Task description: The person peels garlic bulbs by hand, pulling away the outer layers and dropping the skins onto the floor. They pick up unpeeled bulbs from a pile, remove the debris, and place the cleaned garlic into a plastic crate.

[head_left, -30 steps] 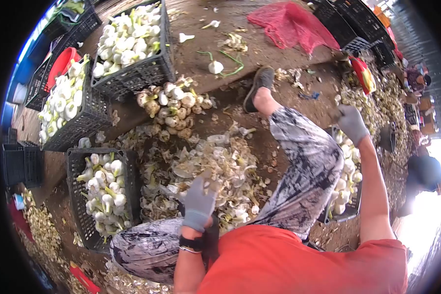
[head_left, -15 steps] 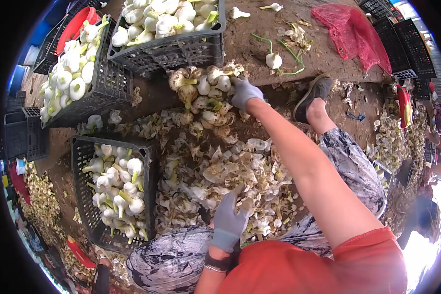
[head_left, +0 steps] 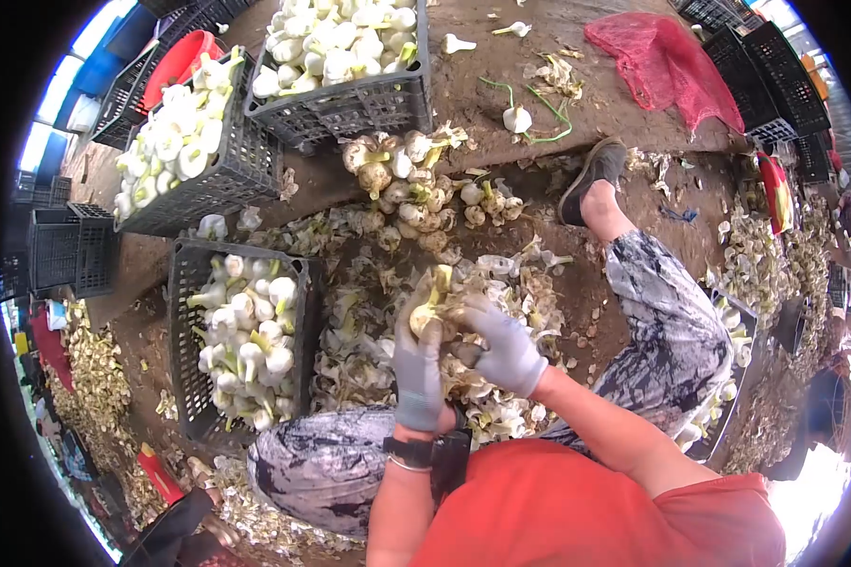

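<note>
My left hand (head_left: 419,378), in a grey glove, is closed around a garlic bulb (head_left: 424,317) with its stem pointing up. My right hand (head_left: 507,352), also gloved, has its fingers bent against the bulb's side at the papery skin; the exact grip is partly hidden. Both hands are above a heap of loose garlic skins (head_left: 511,397) between my legs. Beyond them lies a pile of unpeeled garlic bulbs (head_left: 411,194). To the left stands a black crate (head_left: 191,378) with cleaned white bulbs in it.
Two more full crates, a front one (head_left: 350,111) and a left one (head_left: 222,180), stand beyond. A red mesh bag (head_left: 667,71) and a bulb with green string (head_left: 517,119) lie on the ground. My shoe (head_left: 591,180) rests right of the pile. Another crate (head_left: 728,416) is beside my right leg.
My right hand has come back from the unpeeled pile to my left hand, and a garlic bulb is now between them. My left hand has risen slightly. The view has shifted a little.
</note>
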The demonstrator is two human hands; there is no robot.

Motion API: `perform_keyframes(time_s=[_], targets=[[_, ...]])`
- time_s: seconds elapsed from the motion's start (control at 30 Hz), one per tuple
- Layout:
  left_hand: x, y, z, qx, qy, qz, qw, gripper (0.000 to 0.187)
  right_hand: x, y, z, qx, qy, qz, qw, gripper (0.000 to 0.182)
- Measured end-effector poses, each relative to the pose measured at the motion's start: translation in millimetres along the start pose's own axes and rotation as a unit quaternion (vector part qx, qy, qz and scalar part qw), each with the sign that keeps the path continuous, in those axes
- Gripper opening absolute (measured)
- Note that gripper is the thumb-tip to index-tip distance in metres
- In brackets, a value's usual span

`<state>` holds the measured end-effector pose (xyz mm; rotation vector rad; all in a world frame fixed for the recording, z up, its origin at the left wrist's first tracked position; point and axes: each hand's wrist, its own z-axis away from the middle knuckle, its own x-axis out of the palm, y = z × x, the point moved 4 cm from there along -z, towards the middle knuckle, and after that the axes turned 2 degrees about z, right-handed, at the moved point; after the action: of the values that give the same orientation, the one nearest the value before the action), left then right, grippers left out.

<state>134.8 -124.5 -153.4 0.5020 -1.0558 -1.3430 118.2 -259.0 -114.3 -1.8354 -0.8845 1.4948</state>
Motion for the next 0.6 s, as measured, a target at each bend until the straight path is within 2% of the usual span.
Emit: perform_keyframes(time_s=[0.03,0.07,0.1,0.13,0.2,0.23,0.3,0.33,0.4,0.47,0.53,0.6], targets=[[1.2,4.9,3.8,0.018,-0.009,0.008,1.0,0.058,-4.8,8.5,7.0,0.175,-0.015,-0.141,0.974,0.035],[2.1,8.8,7.1,0.036,-0.02,0.016,0.999,0.056,-5.0,14.6,18.7,0.34,-0.03,-0.277,0.898,0.03],[-0.2,9.4,6.8,0.069,-0.015,-0.063,0.996,0.055,-8.6,20.5,18.8,0.334,0.023,-0.279,0.9,0.022],[2.9,6.9,11.2,0.073,-0.02,-0.066,0.995,0.055,-18.9,22.4,17.6,0.287,0.022,-0.171,0.942,0.02],[17.0,14.1,24.0,0.175,-0.034,-0.183,0.967,0.056,-9.2,26.8,19.1,0.272,0.043,-0.291,0.916,0.019],[19.7,16.5,31.7,0.202,-0.043,-0.204,0.957,0.059,-6.7,27.1,23.5,0.269,0.046,-0.291,0.917,0.019],[25.9,21.4,44.1,0.192,-0.047,-0.157,0.968,0.059,-7.1,13.6,22.1,0.257,-0.002,-0.148,0.955,0.021],[27.6,24.8,50.4,0.176,-0.051,-0.11,0.977,0.06,-12.5,3.9,23.1,0.252,-0.002,-0.15,0.956,0.021],[25.2,34.8,62.2,0.177,-0.044,-0.116,0.976,0.057,-28.6,-17.1,27.7,0.211,0.016,-0.181,0.96,0.024],[19.1,41.4,70.5,0.101,-0.075,-0.071,0.99,0.054,-26.6,-8.9,40.6,0.205,0.011,-0.212,0.955,0.026],[22.9,45.9,77.6,0.108,-0.073,-0.051,0.99,0.051,-29.5,-17.7,47.3,0.341,-0.05,-0.406,0.846,0.024],[16.8,35.0,75.9,0.068,-0.11,-0.025,0.991,0.048,-34.2,-23.3,45.9,0.336,-0.053,-0.424,0.839,0.022]])
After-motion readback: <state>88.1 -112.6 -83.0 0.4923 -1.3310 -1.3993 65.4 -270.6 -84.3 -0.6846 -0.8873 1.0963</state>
